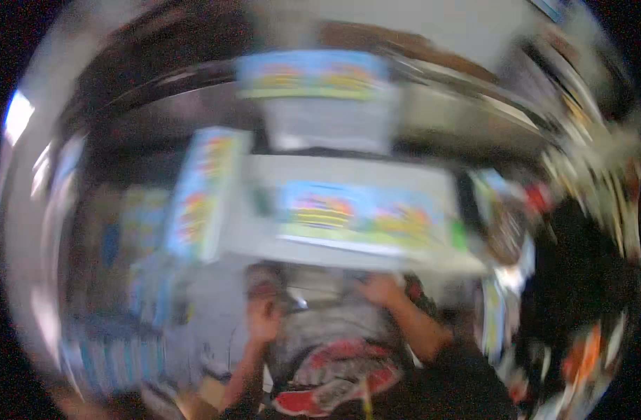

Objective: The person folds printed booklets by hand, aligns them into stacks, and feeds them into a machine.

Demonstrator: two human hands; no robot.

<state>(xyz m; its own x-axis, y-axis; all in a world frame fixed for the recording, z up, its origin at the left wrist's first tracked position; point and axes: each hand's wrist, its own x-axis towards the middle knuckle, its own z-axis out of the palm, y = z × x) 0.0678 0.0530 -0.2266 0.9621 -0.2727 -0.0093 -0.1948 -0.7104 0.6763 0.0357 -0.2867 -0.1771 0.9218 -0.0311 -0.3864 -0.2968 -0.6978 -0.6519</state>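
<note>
Blue-and-yellow rectangular printed package (357, 215) seemingly awaits handling; a reach is called for; grips of bare left hand (264, 320) and right hand (382, 289), blurred, cannot be told.

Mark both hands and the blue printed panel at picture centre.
Left hand (265, 320), head view: middle of hand.
Right hand (381, 289), head view: middle of hand.
Blue printed panel (357, 214), head view: printed face.

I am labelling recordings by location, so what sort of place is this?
Perhaps a packing workspace; blur prevents certainty. A pale worktable carries a colourful panel, and a similarly coloured box-like item is at left.
</note>
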